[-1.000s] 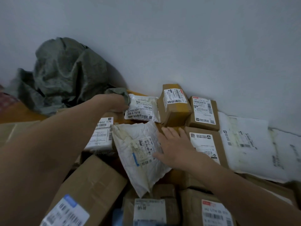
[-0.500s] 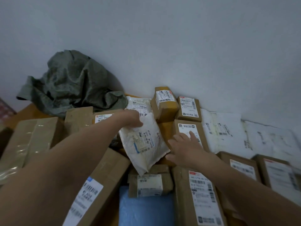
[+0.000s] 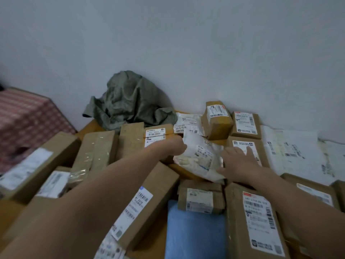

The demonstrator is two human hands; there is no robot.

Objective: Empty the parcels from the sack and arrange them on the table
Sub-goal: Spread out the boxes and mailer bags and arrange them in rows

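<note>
**Foreground.** A blue parcel (image 3: 196, 230) lies flat. It is flanked by a long brown carton (image 3: 149, 199) on the left and a labelled brown box (image 3: 257, 221) on the right. A small taped parcel (image 3: 200, 198) is set just beyond the blue one.

**Middle.** A white mailer (image 3: 201, 156) is held tilted over a gap on the table (image 3: 88, 128). It is gripped at its upper left edge by the left hand (image 3: 175, 146), whose fingertips are hidden by the film. The right hand (image 3: 237, 161) is laid flat, fingers spread, against the mailer's right edge and over a flat labelled box (image 3: 246, 149).

**Far.** An upright small box (image 3: 216, 120) and flat white mailers (image 3: 291, 148) are ranged along the wall. The sack (image 3: 128, 101) is slumped there, crumpled and judged emptied.

**Step in hand.** Arranging is judged to be under way, with the white mailer being placed.

**Next move.** The mailer is to be lowered flat into the gap, label up. The soft film must be smoothed so that no neighbour is overlapped.
</note>
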